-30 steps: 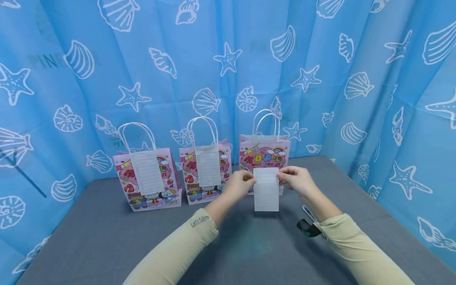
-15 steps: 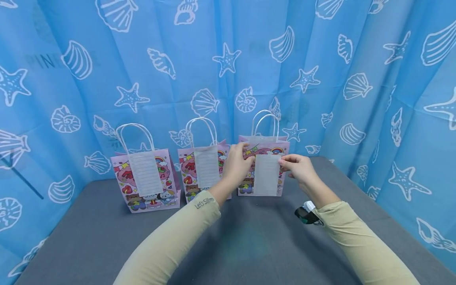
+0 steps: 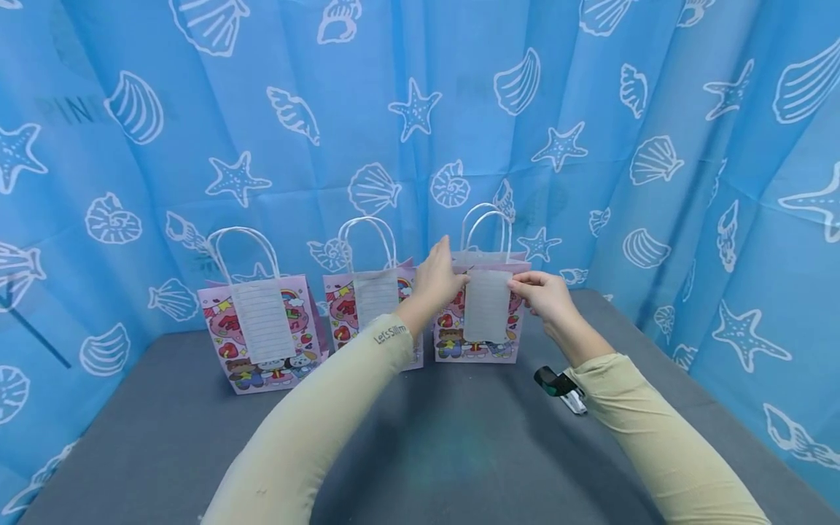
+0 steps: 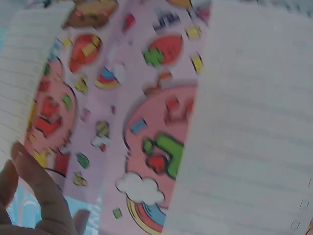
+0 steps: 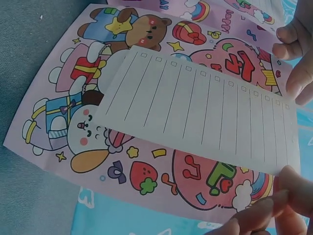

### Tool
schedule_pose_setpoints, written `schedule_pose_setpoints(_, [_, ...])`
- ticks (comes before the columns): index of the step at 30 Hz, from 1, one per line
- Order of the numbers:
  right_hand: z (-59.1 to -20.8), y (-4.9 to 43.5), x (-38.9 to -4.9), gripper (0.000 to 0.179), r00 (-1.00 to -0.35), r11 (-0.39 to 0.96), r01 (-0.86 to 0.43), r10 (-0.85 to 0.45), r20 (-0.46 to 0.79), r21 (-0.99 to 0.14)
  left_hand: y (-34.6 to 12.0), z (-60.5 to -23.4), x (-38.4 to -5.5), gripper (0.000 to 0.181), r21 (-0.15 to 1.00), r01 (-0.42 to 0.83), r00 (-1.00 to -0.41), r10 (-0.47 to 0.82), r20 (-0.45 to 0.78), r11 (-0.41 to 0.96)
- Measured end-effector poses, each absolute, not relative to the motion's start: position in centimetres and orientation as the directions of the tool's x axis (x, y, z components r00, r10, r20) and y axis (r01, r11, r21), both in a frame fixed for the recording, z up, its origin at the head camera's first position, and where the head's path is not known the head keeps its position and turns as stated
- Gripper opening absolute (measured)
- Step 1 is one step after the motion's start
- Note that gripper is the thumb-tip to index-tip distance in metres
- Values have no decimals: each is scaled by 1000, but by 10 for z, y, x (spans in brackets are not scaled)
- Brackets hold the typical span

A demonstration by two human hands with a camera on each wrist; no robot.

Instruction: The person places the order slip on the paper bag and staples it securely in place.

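Observation:
A white lined paper sheet [image 3: 486,306] with small checkboxes lies against the front of the right-hand pink gift bag [image 3: 446,348], top edge near the bag's rim. My right hand [image 3: 547,295] pinches the sheet's upper right corner between thumb and fingers. At the upper left corner is my left hand [image 3: 436,281], its fingers extended upward and its thumb at the sheet's edge. In the right wrist view the sheet [image 5: 200,112] covers part of the bag's cartoon print. The left wrist view shows left fingers [image 4: 44,191] beside the bags, not curled around anything.
Two matching gift bags, the left one [image 3: 305,310] and the middle one [image 3: 341,306], stand to the left with lined sheets on their fronts. A small silver object [image 3: 574,401] lies partly hidden by my right wrist. A blue shell-print curtain [image 3: 420,160] hangs behind the grey table [image 3: 446,452].
Both hands have moved the sheet up and forward from in front of the bag onto its face. The left fingers have straightened upward; the right hand keeps pinching its corner.

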State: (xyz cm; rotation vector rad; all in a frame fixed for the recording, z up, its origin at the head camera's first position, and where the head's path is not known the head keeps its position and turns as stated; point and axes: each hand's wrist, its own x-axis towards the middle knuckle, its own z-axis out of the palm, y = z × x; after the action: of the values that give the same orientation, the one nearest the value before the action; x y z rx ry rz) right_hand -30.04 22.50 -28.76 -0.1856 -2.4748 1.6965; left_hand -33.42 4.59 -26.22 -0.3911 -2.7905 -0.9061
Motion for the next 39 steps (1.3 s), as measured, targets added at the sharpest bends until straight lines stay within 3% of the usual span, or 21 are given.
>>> schedule_pose_setpoints(8, [-286, 222, -305, 31, -979, 322, 33, 200, 34, -946, 49, -252, -340, 83, 520, 258, -964, 180, 197, 814])
schedule_pose_setpoints(12, [-285, 219, -305, 33, -979, 326, 30, 202, 39, -945, 52, -251, -340, 67, 456, 234, -966, 154, 208, 858])
schedule_pose_setpoints(18, [-286, 216, -306, 32, -974, 349, 11, 215, 68, -937, 56, -254, -341, 27, 406, 234, -959, 140, 248, 884])
schedule_pose_setpoints(22, [-288, 215, -308, 31, -936, 451, -107, 255, 243, -886, 57, -256, -342, 22, 404, 234, -955, 130, 268, 884])
schedule_pose_setpoints(25, [-287, 218, -312, 38, -864, 630, -227, 221, 452, -743, 57, -254, -341, 22, 406, 221, -959, 121, 258, 887])
schedule_pose_setpoints(27, [-286, 222, -316, 43, -840, 716, -277, 142, 523, -641, 57, -253, -341, 22, 411, 212, -963, 117, 245, 887])
schedule_pose_setpoints(31, [-284, 228, -323, 37, -889, 708, -315, 13, 458, -631, 57, -251, -339, 23, 428, 211, -966, 121, 227, 879])
schedule_pose_setpoints(39, [-284, 230, -331, 28, -919, 683, -274, 22, 394, -677, 58, -251, -337, 21, 474, 231, -966, 141, 217, 850])
